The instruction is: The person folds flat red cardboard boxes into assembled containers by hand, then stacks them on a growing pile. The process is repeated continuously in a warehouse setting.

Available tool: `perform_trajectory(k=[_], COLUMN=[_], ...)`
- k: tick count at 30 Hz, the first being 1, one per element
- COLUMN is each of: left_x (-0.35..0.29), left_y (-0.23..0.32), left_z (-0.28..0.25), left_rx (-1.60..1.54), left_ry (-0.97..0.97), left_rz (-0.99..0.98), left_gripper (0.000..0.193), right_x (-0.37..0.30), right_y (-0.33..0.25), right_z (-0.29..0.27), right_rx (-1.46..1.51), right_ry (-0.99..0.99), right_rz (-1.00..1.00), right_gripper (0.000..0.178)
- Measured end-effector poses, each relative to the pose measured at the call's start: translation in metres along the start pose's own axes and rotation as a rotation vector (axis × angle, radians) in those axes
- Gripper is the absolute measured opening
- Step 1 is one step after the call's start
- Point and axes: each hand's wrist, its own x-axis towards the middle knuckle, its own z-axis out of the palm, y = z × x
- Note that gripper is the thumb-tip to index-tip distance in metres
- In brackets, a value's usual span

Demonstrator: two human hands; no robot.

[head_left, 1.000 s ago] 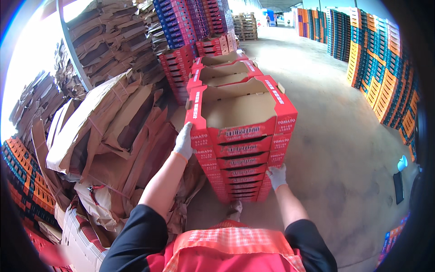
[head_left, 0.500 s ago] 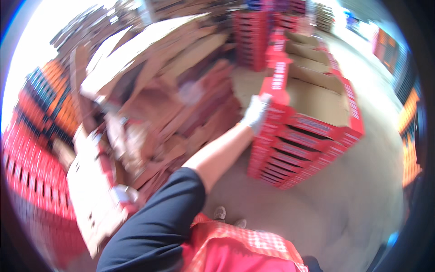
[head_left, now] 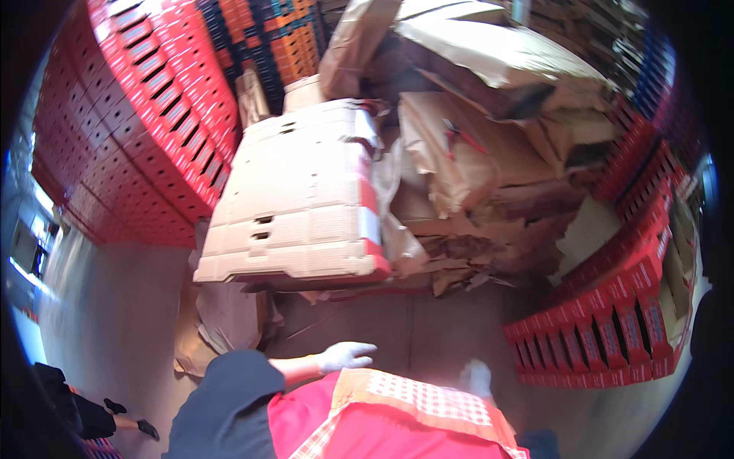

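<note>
My left hand (head_left: 346, 356) wears a white glove and is held low in front of my apron (head_left: 417, 394). Its fingers stretch out to the right, with nothing in them. My right hand (head_left: 476, 379), also gloved, is beside the apron's right edge, partly covered and blurred, so its fingers do not show clearly. Ahead of my left hand lies a stack of flat cardboard box blanks (head_left: 287, 199), pale brown on top with red-and-white edges. To the right of my right hand stands a stack of red cardboard trays (head_left: 589, 344), apart from it.
A big heap of brown paper and cardboard (head_left: 497, 168) fills the middle, with a red-handled tool (head_left: 462, 138) on it. A tall wall of red trays (head_left: 145, 145) rises at left, black-and-orange stacks (head_left: 267, 38) behind. Another person (head_left: 95, 417) shows at lower left.
My view has swung left. My left hand has let go of the red tray stack and drawn back to my waist. My right hand has come into view.
</note>
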Motion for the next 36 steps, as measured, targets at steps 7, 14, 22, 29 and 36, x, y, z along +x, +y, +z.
perform_trajectory(k=[7,14,22,29,36], left_x=[-0.146,-0.163,-0.111,-0.025,-0.077], left_y=[-0.083,-0.166,-0.276,-0.341,-0.293], left_z=[-0.077,-0.213,-0.376,-0.452,-0.448], left_rx=[-0.430,0.086,0.243,-0.630,-1.416], left_ry=[0.833,1.477,1.431,1.147,0.924], left_rz=[0.109,0.174,-0.665,-0.475,0.151], left_gripper=[0.048,0.061,0.116,0.072,0.031], right_x=[-0.110,-0.034,0.084,0.058,0.012], right_y=[-0.150,-0.188,-0.240,-0.238,-0.303], right_z=[0.312,0.473,0.535,0.538,0.510], right_rx=[-0.159,-0.364,-0.912,-1.136,-0.777], right_ry=[-0.629,-0.529,-0.057,-0.050,-0.354], right_rz=[-0.517,-0.837,-1.254,-1.157,-0.865], right_gripper=[0.028,0.031,0.060,0.083,0.084])
